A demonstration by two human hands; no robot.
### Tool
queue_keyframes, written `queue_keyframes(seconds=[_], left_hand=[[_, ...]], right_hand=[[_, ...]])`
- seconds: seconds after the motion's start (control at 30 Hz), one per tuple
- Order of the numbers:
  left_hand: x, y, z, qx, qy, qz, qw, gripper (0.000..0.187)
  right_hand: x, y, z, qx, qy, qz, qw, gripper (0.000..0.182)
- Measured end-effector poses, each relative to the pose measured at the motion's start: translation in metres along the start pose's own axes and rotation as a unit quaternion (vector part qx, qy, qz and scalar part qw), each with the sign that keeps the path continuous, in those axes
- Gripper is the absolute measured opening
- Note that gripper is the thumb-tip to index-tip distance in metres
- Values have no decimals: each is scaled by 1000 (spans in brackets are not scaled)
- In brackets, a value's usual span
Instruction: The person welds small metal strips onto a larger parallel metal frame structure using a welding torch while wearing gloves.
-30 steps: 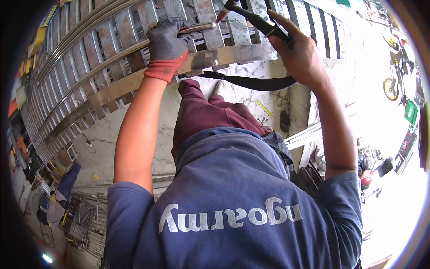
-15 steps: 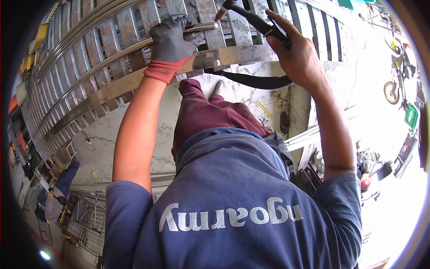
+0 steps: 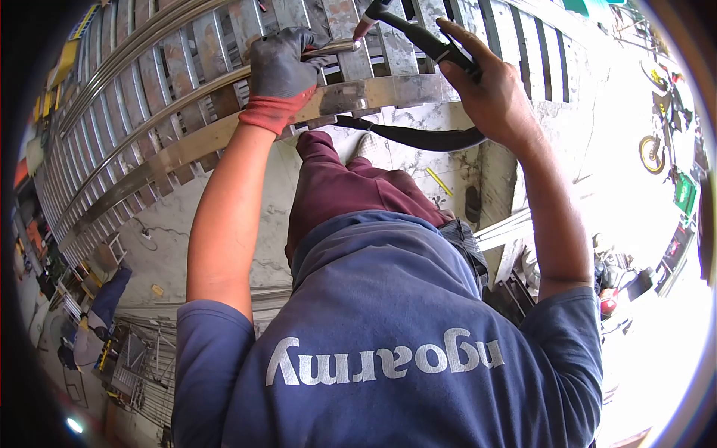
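My left hand [image 3: 284, 71], in a grey work glove with a red cuff, is closed around a thin, shiny metal tube [image 3: 340, 47] above a slatted metal bench [image 3: 377, 91]. The tube's end sticks out to the right of the glove. My bare right hand [image 3: 497, 97] grips a black TIG welding torch [image 3: 426, 37], one finger stretched along its handle. The torch's pinkish nozzle [image 3: 364, 28] points down close to the tube's end, where a small bright spot shows. From the torch side a black sleeved cable [image 3: 418, 137] hangs below the bench edge.
Long metal strips [image 3: 142, 48] lie across the slats at the left. At lower left another person [image 3: 97, 328] is near a stack of metal frames [image 3: 142, 358]. A yellow stick [image 3: 439, 181] lies on the tiled floor; a motorbike [image 3: 656, 134] stands at far right.
The torch and my right hand have shifted slightly left, bringing the nozzle closer to the tube's end. The tube's tip and my gloved hand have moved a little left too.
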State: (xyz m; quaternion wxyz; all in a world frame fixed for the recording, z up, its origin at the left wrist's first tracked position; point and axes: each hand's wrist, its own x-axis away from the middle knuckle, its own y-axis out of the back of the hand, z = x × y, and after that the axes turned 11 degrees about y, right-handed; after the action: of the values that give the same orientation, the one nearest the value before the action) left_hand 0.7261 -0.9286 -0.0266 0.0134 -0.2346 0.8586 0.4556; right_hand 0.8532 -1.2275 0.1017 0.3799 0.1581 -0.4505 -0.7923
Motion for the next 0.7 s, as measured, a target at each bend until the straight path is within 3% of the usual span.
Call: queue_keyframes(seconds=[0.1,0.3,0.7], left_hand=[[-1,0,0,-4,-7,-2,1000,28],[0,2,-3,14,5,5,1000,28],[0,-1,1,2,-14,-5,1000,27]], right_hand=[[-4,8,11,-13,-42,45,998,57],[-4,3,2,2,1,28,1000,58],[-5,4,9,-2,-9,37,999,55]])
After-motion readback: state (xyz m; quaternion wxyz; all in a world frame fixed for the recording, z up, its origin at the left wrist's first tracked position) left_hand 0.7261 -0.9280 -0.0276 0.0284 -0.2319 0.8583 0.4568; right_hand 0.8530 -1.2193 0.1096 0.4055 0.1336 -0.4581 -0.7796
